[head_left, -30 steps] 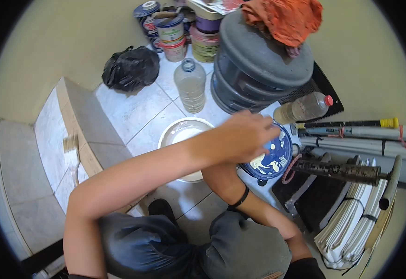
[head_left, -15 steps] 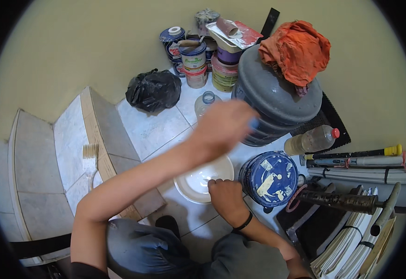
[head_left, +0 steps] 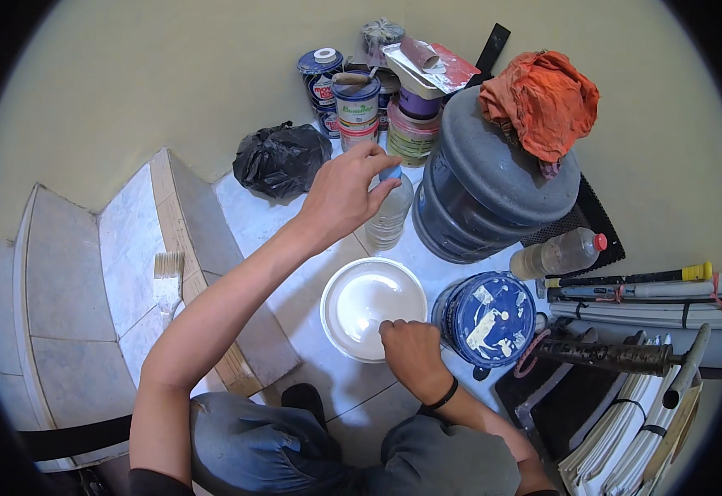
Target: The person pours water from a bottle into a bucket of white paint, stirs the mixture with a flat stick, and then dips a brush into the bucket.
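My left hand (head_left: 349, 190) has its fingers on the blue cap (head_left: 389, 172) at the top of an upright clear plastic bottle (head_left: 391, 219). My right hand (head_left: 411, 351) is curled at the right front rim of a white bowl (head_left: 336, 310) with white, glossy contents; whatever its fingers hold is hidden. Just right of the bowl stands a blue-lidded bucket (head_left: 493, 318) spattered with cream paint. A paintbrush (head_left: 167, 285) lies on the tiled step to my left.
A large grey jug (head_left: 477, 198) carries an orange cloth (head_left: 543, 107). A red-capped bottle (head_left: 564, 252) lies beside it. Stacked cans (head_left: 358, 107) and a black bag (head_left: 278, 161) are at the back. Poles (head_left: 634, 306) and paper bundles (head_left: 617, 422) line the right; tiled stairs (head_left: 71, 289) rise left.
My left hand moved from over the bucket's lid up to the bottle's top, carrying the blue cap. My right hand came out from under my left arm to the bowl's rim.
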`<act>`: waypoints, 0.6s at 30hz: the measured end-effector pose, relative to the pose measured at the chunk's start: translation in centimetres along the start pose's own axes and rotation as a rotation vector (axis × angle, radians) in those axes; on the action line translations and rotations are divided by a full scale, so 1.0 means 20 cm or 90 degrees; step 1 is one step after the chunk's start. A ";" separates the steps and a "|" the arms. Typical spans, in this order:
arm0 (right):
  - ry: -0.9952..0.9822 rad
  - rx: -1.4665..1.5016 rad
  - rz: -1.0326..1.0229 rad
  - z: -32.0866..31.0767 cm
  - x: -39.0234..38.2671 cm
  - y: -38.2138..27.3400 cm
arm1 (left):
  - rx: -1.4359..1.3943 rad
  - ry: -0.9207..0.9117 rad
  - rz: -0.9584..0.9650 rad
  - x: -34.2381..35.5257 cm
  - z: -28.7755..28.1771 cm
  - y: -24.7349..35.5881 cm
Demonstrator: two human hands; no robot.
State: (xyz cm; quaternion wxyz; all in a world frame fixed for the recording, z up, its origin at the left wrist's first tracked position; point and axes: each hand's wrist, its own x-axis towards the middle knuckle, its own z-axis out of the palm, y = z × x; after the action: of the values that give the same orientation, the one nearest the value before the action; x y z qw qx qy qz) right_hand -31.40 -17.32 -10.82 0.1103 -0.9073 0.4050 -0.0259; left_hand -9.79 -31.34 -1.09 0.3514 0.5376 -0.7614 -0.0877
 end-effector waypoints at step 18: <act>0.023 0.017 -0.005 -0.01 0.02 -0.02 | -0.160 0.074 -0.185 0.00 0.05 -0.03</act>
State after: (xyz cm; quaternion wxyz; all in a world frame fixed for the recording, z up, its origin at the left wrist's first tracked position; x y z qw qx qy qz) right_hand -30.97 -17.35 -10.50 0.1148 -0.9066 0.4033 -0.0480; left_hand -9.85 -31.77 -2.13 0.4424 0.5980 -0.6375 -0.2008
